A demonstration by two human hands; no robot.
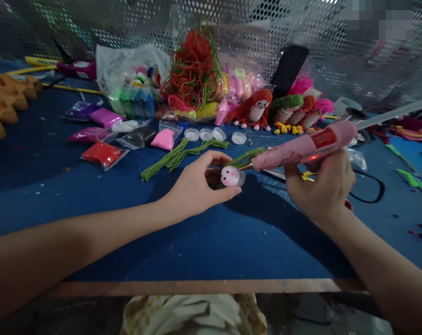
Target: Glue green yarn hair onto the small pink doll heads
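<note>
Between the thumb and fingers of my left hand (197, 184) is a small white doll head (229, 176) with black eyes and pink cheeks, set against a clear round cap. Green yarn (248, 158) lies at the top of the head. My right hand (323, 186) is wrapped round a pink glue gun (295, 149) with a lit orange light and a long glue stick in its back. Its metal nozzle points left and is at the yarn beside the head; I cannot tell whether it touches. More green yarn strands (176, 156) lie just beyond my left hand.
Several clear caps (239, 137) and bags of coloured clay (104, 154) lie behind. Farther back are a tangled yarn heap (193, 70) and finished yarn-haired dolls (260, 107). Orange egg-tray-like material (8, 100) is at left. A black cord loop (371, 200) lies at right.
</note>
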